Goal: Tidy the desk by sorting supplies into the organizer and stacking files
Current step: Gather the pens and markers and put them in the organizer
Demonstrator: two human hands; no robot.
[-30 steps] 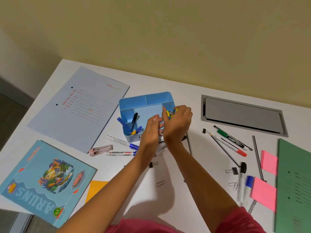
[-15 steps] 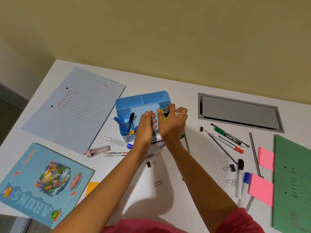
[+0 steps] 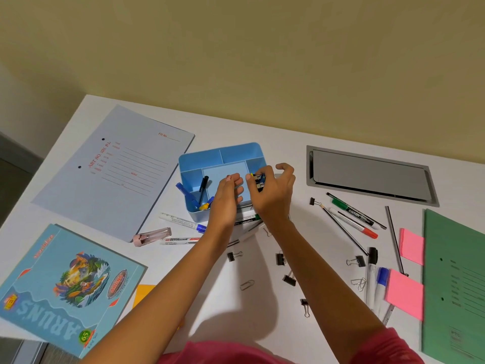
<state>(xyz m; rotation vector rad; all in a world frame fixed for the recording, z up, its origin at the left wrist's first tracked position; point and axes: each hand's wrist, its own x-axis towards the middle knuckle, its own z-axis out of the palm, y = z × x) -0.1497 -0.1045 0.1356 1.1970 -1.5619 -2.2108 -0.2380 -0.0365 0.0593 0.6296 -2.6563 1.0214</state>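
Head view. The blue organizer [image 3: 223,151] stands mid-desk [image 3: 283,132], with pens [image 3: 203,183] leaning in its near-left compartment. The right hand [image 3: 274,198] pinches a bunch of coloured clips [image 3: 258,179] over the organizer's right compartment, its outer fingers raised. The left hand [image 3: 227,200] lies over the near edge of the centre tray with fingers bent; whether it grips anything cannot be told. Half a second ago the hands touched; now a gap separates them. Black clips [image 3: 233,256] lie loose near the forearms. The blue file [image 3: 112,174] lies far left, the green file [image 3: 456,285] at the right edge.
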